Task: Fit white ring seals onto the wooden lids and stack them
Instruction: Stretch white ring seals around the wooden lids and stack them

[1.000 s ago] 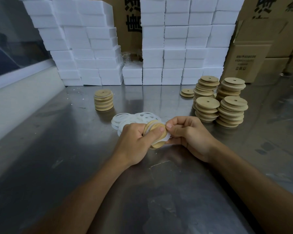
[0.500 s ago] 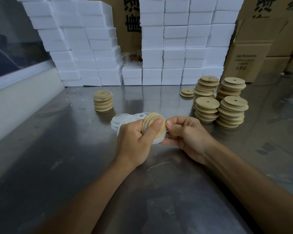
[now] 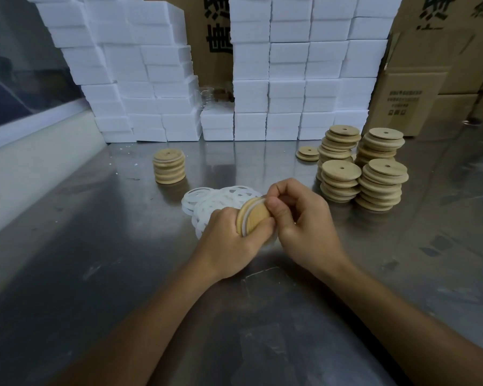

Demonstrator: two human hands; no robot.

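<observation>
My left hand (image 3: 229, 240) grips a round wooden lid (image 3: 253, 217) on edge above the steel table (image 3: 95, 246). A white ring seal (image 3: 243, 228) runs round the lid's rim. My right hand (image 3: 304, 224) pinches the seal at the lid's upper right edge with thumb and curled fingers. Behind my hands lies a loose pile of white ring seals (image 3: 215, 197). A short stack of lids with seals (image 3: 169, 166) stands to the far left. Several taller stacks of bare wooden lids (image 3: 360, 168) stand to the right.
White foam boxes (image 3: 290, 68) are stacked like a wall along the table's back edge. Brown cartons (image 3: 435, 79) stand at the back right. A low white ledge (image 3: 25, 151) borders the table on the left. A single pair of lids (image 3: 307, 153) lies near the right stacks.
The lid has turned in my left hand and sits more upright. My right hand has shifted up along its rim, working the seal round it.
</observation>
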